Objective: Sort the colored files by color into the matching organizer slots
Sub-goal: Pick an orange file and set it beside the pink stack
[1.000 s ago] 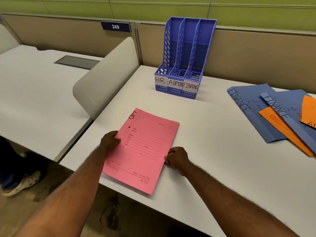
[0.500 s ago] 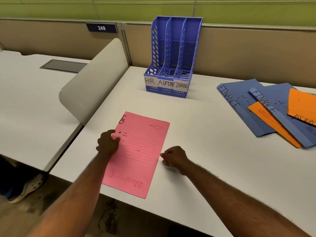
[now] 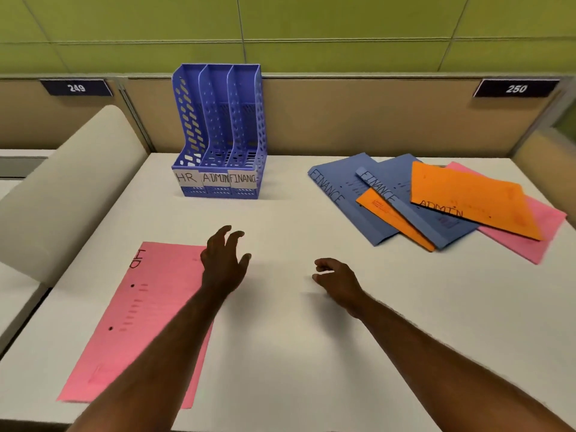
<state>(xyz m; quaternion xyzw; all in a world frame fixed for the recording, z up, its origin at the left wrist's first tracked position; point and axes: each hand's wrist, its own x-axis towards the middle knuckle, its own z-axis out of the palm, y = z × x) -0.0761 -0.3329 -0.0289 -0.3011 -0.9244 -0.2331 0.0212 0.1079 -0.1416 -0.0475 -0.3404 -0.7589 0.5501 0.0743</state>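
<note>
Left hand (image 3: 225, 263) hovers over the right edge of the pink file marked HR (image 3: 146, 319), fingers spread and loosely bent, holding nothing. Right hand (image 3: 338, 280) sits low over bare desk (image 3: 280, 353), fingers loosely curled, also holding nothing; whether it touches the surface cannot be told.

Count — one blue organizer (image 3: 219, 132) with three slots, labelled HR, ADMIN, FINANC; all three look vacant. One pink file lies flat at near left, its bottom edge close to the desk's front edge. Loose pile at far right: two blue files marked FINANCE (image 3: 339, 194) (image 3: 436, 226), two orange files (image 3: 467, 198) (image 3: 389, 213) — the upper marked ADMIN — and one more pink file (image 3: 542, 232) at the bottom, partly covered.

Both forearms reach in from the lower edge, angled inward. Open desk lies between the hands and the organizer, and between organizer and pile. A curved beige divider (image 3: 62, 194) borders the desk at left; a partition wall stands just behind the organizer.
</note>
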